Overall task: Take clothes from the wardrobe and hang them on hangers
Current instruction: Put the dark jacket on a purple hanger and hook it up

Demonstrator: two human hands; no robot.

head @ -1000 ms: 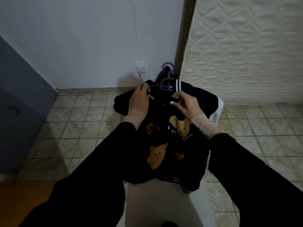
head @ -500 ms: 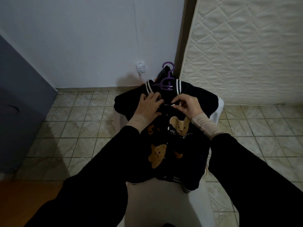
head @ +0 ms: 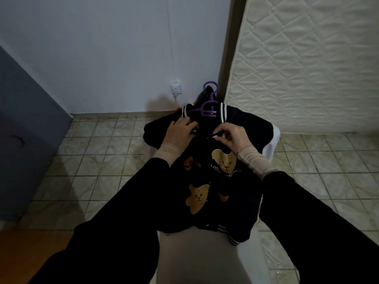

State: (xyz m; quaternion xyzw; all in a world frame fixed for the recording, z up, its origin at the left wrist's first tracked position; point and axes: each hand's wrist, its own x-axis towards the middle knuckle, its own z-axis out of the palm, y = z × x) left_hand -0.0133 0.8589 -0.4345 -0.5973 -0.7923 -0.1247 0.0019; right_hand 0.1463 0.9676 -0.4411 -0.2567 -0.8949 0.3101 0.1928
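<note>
A black jacket (head: 221, 206) with tan bear patches and a white-striped collar lies front up on a pale surface (head: 201, 257). A purple plastic hanger (head: 209, 105) sits inside its neck, hook pointing away. My left hand (head: 180, 134) holds the left front edge just below the collar, fingers curled on the cloth. Beside it, my right hand (head: 231, 136) pinches the right front edge at a small white snap. The two hands almost meet at the jacket's opening.
A quilted mattress (head: 307, 64) leans upright at the right. A wall socket (head: 176, 88) with a white cable sits on the back wall. A grey wardrobe side (head: 24, 130) stands at the left. Tiled floor (head: 102, 158) surrounds the pale surface.
My left hand left the collar beside the hanger and came down to the jacket's front edge. The right hand shifted slightly, still at the snap. The collar now lies closed round the hanger.
</note>
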